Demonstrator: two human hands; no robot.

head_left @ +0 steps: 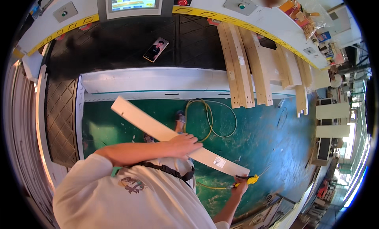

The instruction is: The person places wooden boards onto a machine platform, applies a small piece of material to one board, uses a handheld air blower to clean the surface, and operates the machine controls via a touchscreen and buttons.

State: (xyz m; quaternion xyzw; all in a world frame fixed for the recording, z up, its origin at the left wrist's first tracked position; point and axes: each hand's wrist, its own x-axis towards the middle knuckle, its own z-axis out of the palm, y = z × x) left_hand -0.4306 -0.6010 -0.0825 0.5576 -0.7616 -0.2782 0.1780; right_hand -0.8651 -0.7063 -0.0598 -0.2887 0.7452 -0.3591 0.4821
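A long, pale wooden board (148,124) lies slantwise in front of my body, its far end up to the left and its near end down to the right. My left hand (183,145) is closed over its middle. Toward the lower right end, a white label (219,162) is stuck on the board's face. At that end my right hand (241,186) grips a yellow air blow gun (252,179), its thin nozzle pointing away to the right. A yellow hose (213,186) runs to the gun from near my waist.
Ahead stands a machine with a lit screen (133,0), a red stop button (182,1) and a black bed (106,49) bearing a phone (156,49). Several pale boards (237,63) rest across its right part. A looped hose (211,118) lies on the green floor (260,138).
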